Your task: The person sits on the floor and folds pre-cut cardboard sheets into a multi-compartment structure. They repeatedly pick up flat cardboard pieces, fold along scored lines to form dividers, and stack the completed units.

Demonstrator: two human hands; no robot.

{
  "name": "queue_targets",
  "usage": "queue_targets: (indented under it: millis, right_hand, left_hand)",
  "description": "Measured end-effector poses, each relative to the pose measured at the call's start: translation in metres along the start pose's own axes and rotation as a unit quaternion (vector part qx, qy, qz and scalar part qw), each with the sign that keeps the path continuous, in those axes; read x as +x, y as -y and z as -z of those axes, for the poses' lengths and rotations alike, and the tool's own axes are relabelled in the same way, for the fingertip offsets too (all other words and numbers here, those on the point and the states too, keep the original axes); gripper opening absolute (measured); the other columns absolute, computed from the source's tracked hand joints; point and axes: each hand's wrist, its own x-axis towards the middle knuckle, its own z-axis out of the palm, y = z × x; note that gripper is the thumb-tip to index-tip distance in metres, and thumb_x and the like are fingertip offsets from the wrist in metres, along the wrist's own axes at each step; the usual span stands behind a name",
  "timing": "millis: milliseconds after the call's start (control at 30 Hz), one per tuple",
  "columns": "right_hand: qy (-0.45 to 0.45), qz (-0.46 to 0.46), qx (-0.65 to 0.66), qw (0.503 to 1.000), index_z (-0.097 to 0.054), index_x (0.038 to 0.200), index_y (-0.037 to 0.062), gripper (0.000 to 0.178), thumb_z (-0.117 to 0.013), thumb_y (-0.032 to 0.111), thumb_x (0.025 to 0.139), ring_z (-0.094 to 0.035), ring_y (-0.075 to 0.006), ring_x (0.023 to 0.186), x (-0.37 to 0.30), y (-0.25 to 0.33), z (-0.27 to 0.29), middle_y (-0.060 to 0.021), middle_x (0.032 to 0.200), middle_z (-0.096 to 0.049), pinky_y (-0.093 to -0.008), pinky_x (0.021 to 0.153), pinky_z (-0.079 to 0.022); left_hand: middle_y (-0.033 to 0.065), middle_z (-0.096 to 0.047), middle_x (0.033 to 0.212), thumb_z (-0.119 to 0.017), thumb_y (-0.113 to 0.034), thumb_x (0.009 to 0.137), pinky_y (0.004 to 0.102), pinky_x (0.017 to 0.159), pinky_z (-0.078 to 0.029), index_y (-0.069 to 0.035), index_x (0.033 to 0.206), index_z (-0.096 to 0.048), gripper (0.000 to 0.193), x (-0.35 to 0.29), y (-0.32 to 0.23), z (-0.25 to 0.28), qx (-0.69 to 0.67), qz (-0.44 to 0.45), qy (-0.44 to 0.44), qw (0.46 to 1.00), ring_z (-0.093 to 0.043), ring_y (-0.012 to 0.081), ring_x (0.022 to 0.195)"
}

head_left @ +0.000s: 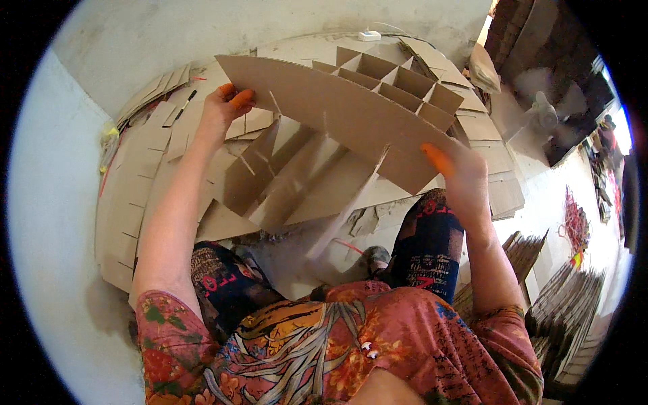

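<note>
My left hand (228,110), with orange finger covers, pinches the upper left end of a long brown cardboard strip (331,108). At the strip's right end my right hand (462,174) grips it too, one orange-covered finger lying on its face; that hand is a little blurred. The strip is held tilted in front of me. Several cardboard cross pieces (304,172) stand below it and meet its lower side at slots; whether every slot is fully seated I cannot tell. Just behind the strip sits an assembled cardboard divider grid (405,82) with open square cells.
Stacked slotted cardboard strips (131,202) spread around the left, with more sheets (482,128) at the right. A black marker (183,106) lies on the left sheets. A fan (542,115), red strings (574,226) and upright cardboard bundles (563,314) are at the right.
</note>
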Motion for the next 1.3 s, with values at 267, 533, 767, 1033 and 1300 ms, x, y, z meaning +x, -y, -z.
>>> queue_targets:
  millis: [267, 533, 767, 1033, 1300]
  right_hand:
    - [0.033, -0.069, 0.039, 0.996, -0.063, 0.095, -0.0023, 0.015, -0.058, 0.009, 0.087, -0.045, -0.0057, 0.069, -0.018, -0.027, -0.017, -0.0083, 0.067, -0.058, -0.0254, 0.060, -0.042]
    - [0.020, 0.002, -0.002, 1.000, -0.063, 0.089, -0.0015, 0.012, -0.059, 0.009, 0.086, -0.045, -0.0108, 0.057, -0.027, -0.069, -0.029, -0.0166, 0.062, -0.054, -0.0300, 0.053, -0.041]
    - [0.044, -0.005, -0.033, 0.998, -0.062, 0.093, -0.0006, 0.011, -0.058, 0.004, 0.084, -0.056, -0.0196, 0.058, -0.031, -0.068, -0.034, -0.0212, 0.069, -0.060, -0.0311, 0.057, -0.045]
    - [0.052, -0.017, -0.072, 0.996, -0.063, 0.090, -0.0007, 0.010, -0.059, 0.003, 0.082, -0.061, -0.0318, 0.064, -0.017, -0.052, -0.017, -0.0227, 0.074, -0.061, -0.0349, 0.059, -0.047]
    - [0.067, 0.003, -0.064, 0.996, -0.063, 0.092, 0.0002, 0.012, -0.058, 0.006, 0.083, -0.054, -0.0413, 0.068, -0.036, -0.076, -0.029, -0.0250, 0.074, -0.058, -0.0377, 0.058, -0.046]
  left_hand:
    - [0.0066, -0.066, 0.092, -0.062, -0.019, 0.086, 0.0248, 0.070, -0.048, 0.002, 0.105, -0.060, 0.028, -0.010, 0.015, -0.001, 0.099, 0.081, 0.051, 0.990, -0.060, 0.0126, 0.078]
    - [0.0117, -0.064, 0.093, -0.065, -0.017, 0.082, 0.0312, 0.066, -0.047, 0.001, 0.110, -0.058, 0.034, -0.024, 0.011, 0.001, 0.350, 0.032, -0.033, 0.936, -0.059, 0.0184, 0.075]
    - [0.0109, -0.058, 0.082, -0.071, -0.014, 0.075, 0.0350, 0.063, -0.047, -0.004, 0.095, -0.061, 0.025, -0.132, -0.046, -0.078, 0.319, -0.194, -0.046, 0.926, -0.058, 0.0268, 0.070]
    - [0.0159, -0.063, 0.079, -0.065, -0.018, 0.077, 0.0409, 0.061, -0.047, -0.003, 0.086, -0.065, 0.018, -0.176, -0.029, -0.125, 0.452, -0.163, 0.159, 0.862, -0.060, 0.0341, 0.070]
    - [0.0181, -0.063, 0.078, -0.065, -0.018, 0.078, 0.0399, 0.061, -0.048, -0.003, 0.085, -0.066, 0.017, -0.176, -0.028, -0.122, 0.383, -0.148, 0.139, 0.901, -0.061, 0.0346, 0.071]
